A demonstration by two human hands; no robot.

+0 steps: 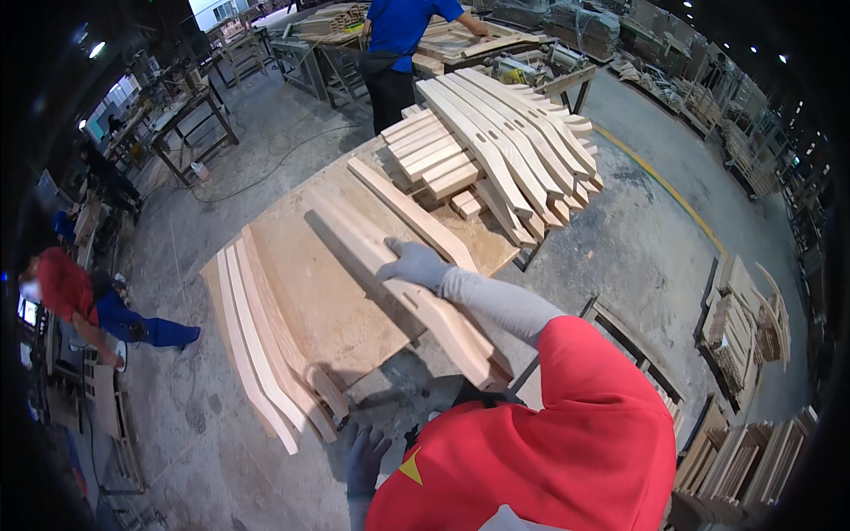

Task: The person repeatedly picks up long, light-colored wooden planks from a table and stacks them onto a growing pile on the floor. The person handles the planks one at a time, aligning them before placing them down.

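The person's right hand [416, 265], in a grey glove, is clamped on a long pale wooden piece [434, 320] with a bent near end and a slot cut in its face. The piece runs out on both sides of this hand: its far part, blurred, lies over the brown board tabletop [310, 292], and its bent part juts past the table's near edge toward the person's body. The left hand [365, 458], also grey-gloved, is well apart from the right, low and beyond the near edge, its fingers spread. The held piece is up and to the right of it, not touching it; nearest to it are the lower ends of a row of pale curved wooden legs [266, 341] along the tabletop's left side. Right of the held piece lies a long pale wooden bar [412, 212], and past that a stack of slotted, curved wooden parts [513, 133] beside short straight blocks [434, 159]. A co-worker in a blue shirt [403, 26] stands beyond the stack
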